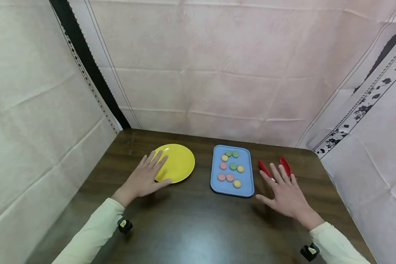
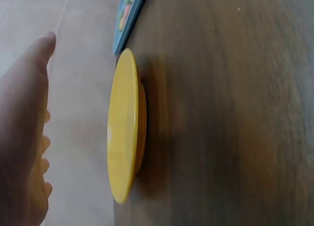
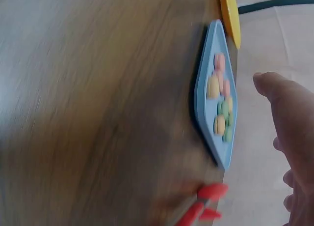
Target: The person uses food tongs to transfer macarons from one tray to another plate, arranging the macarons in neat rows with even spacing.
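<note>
My left hand is held with fingers spread over the left edge of a round yellow plate. In the left wrist view, a gap shows between that hand and the plate. A blue rectangular tray carries several small macarons in pink, green and yellow. To the tray's right, my right hand hovers with spread fingers, holding nothing. Just beyond its fingers lies a red utensil with two rounded ends, resembling tongs; the hand partly hides it.
Everything lies on a dark brown wooden table. Pale cloth sheets hang behind it and along both sides. A dark strip shows between the sheets at the back left. Each wrist wears a small black device.
</note>
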Demonstrator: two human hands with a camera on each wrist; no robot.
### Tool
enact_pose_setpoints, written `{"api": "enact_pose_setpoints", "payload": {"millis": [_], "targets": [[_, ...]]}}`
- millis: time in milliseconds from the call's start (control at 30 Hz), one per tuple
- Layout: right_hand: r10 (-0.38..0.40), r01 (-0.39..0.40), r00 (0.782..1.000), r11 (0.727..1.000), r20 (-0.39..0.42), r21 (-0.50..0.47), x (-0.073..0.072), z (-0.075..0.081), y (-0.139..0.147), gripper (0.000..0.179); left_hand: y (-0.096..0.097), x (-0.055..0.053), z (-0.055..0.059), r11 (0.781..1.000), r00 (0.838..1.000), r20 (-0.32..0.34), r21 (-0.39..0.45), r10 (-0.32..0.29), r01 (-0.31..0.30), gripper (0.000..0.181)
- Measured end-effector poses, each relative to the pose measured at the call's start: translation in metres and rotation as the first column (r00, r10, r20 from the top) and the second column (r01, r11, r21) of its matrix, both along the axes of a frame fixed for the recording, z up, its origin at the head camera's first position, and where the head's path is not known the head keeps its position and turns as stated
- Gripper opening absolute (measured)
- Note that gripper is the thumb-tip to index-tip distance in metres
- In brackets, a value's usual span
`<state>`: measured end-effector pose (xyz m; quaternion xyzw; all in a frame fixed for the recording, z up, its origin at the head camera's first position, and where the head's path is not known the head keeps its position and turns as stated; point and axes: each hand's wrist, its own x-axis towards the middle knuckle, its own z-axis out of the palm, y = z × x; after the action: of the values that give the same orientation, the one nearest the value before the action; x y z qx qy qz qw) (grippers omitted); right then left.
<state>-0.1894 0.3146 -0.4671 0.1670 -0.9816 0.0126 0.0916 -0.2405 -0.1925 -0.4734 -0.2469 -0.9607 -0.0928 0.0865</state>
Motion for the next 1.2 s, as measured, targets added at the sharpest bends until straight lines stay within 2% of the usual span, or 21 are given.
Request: {"api": "enact_pose_setpoints", "payload": {"millis": [133, 267, 400, 500, 600, 733, 967, 1100, 1200], "targets": [[-0.04, 0.04, 0.999, 0.999, 0.021, -0.002, 0.001, 0.003, 0.019, 0.089, -0.012, -0.008, -0.002, 0.995, 0.996, 0.077, 0.089, 0.038, -0.045, 0.097], [-0.079, 0.079, 0.996, 0.997, 0.044, -0.004, 0.003, 0.0, 0.038, 0.091, -0.02, -0.018, -0.009, 0.975, 0.985, 0.162, 0.203, 0.059, -0.092, 0.105], [-0.114, 0.115, 0.993, 0.993, 0.044, -0.025, 0.001, -0.005, 0.051, 0.094, -0.027, -0.024, -0.018, 0.936, 0.966, 0.251, 0.319, 0.066, -0.147, 0.111], [-0.136, 0.138, 0.99, 0.987, 0.041, -0.076, -0.001, -0.01, 0.056, 0.095, -0.033, -0.027, -0.026, 0.892, 0.946, 0.317, 0.407, 0.063, -0.196, 0.111], [-0.165, 0.175, 0.984, 0.972, 0.074, -0.159, -0.004, -0.016, 0.058, 0.097, -0.039, -0.027, -0.035, 0.854, 0.927, 0.367, 0.457, 0.075, -0.25, 0.113], [-0.233, 0.253, 0.967, 0.936, 0.105, -0.247, -0.006, -0.022, 0.059, 0.102, -0.042, -0.028, -0.048, 0.814, 0.911, 0.401, 0.493, 0.102, -0.308, 0.116], [-0.34, 0.366, 0.93, 0.889, 0.14, -0.276, -0.006, -0.026, 0.061, 0.111, -0.038, -0.031, -0.062, 0.744, 0.886, 0.455, 0.56, 0.092, -0.364, 0.119], [-0.378, 0.41, 0.911, 0.874, 0.164, -0.261, -0.003, -0.032, 0.064, 0.114, -0.035, -0.03, -0.065, 0.73, 0.882, 0.463, 0.572, 0.09, -0.375, 0.12], [-0.392, 0.428, 0.902, 0.869, 0.181, -0.248, -0.003, -0.037, 0.066, 0.115, -0.034, -0.03, -0.068, 0.731, 0.883, 0.459, 0.57, 0.096, -0.375, 0.12]]}}
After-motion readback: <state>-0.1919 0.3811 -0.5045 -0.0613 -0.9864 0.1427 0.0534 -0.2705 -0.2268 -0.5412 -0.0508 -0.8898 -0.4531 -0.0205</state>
